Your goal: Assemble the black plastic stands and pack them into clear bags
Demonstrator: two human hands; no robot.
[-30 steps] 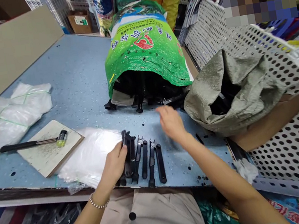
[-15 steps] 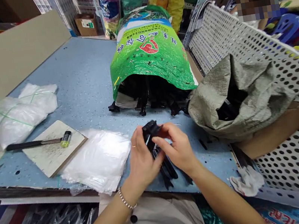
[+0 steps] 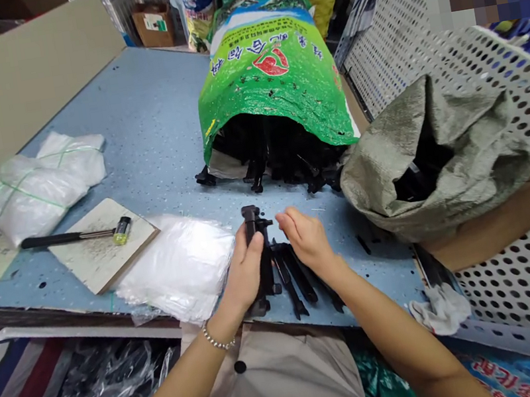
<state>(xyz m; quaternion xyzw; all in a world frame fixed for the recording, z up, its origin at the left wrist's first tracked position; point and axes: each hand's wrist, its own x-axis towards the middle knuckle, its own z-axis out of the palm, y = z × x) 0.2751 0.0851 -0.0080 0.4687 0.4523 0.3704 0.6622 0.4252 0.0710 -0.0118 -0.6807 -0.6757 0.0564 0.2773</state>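
My left hand [image 3: 243, 274] is wrapped round a long black plastic part [image 3: 250, 217], held upright near the table's front edge. Small pegs stick out from the part's right side. Close to its upper end, my right hand [image 3: 309, 238] is closed in a pinch; whatever its fingertips hold, if anything, cannot be made out. Beneath and between the hands lie several loose black plastic pieces [image 3: 297, 274] on the blue table [image 3: 149, 103]. More black parts [image 3: 255, 176] spill from the mouth of a green woven bag [image 3: 276, 109] straight ahead.
Left of my hands lie a stack of clear plastic bags [image 3: 184, 261], a board [image 3: 105, 267] with a hammer [image 3: 75, 237] across it, and tied plastic bundles [image 3: 32, 188]. On the right are a grey-green sack [image 3: 375, 167] and a white perforated panel [image 3: 477, 77]. A person stands beyond the panel.
The hands were together over the black part; now the right hand has drawn apart to the right. The left hand holds the part more upright. The camera view has shifted slightly.
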